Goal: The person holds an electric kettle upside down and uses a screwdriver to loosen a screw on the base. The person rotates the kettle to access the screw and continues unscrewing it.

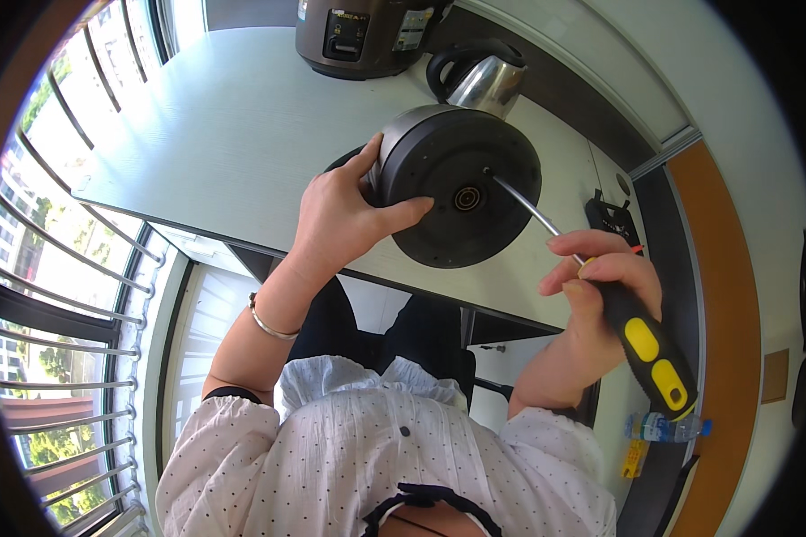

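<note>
My left hand (342,213) is curled around the side of a kettle (457,174) at the frame's upper centre, dark underside facing me; my right hand (591,320) is wrapped around a screwdriver (641,340), its tip at that underside.

Over by the worktop (215,125)'s back edge stands a cooker (372,38), a kettle (491,85) just to its right. Before both, toward the front edge, the left hand (342,215) has a tipped appliance (457,228); right of that, a screwdriver (651,349) in the right hand (611,282). The window (49,313) is leftward.
</note>
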The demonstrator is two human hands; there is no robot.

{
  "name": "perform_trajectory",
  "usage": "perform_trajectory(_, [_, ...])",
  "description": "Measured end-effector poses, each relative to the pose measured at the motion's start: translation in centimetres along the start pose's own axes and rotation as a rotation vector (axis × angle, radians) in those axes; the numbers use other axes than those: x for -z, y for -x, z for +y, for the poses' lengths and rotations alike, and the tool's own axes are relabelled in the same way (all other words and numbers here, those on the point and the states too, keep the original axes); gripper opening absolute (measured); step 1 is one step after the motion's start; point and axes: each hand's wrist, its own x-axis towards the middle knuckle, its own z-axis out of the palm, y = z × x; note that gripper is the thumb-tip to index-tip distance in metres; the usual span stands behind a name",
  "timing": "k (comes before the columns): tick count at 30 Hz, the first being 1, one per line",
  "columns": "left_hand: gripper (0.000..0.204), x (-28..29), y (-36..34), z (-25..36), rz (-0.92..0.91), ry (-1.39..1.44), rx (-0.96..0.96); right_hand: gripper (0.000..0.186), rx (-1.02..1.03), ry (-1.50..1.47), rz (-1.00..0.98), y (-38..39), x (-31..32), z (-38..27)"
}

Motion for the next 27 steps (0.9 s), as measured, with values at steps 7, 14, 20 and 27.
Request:
perform_trajectory(7, [0.091, -0.2, -0.2, -0.4, 0.008, 0.056, -0.015, 0.027, -0.200, -0.115, 0.073, -0.1, 0.4, -1.6])
perform_trajectory(14, [0.091, 0.0, -0.2, -0.1, 0.002, 0.038, 0.003, 0.035, 0.197, 0.288, 0.160, 0.2, -0.9, 0.7])
perform_trajectory(20, [0.091, -0.2, -0.3, -0.3, -0.001, 0.045, -0.006, 0.023, -0.056, -0.037, 0.103, -0.2, -0.5, -0.7])
perform_trajectory(27, [0.091, -0.5, -0.4, -0.6, 0.008, 0.081, -0.024, 0.025, -0.100, -0.118, 0.094, -0.4, 0.6, -0.9])
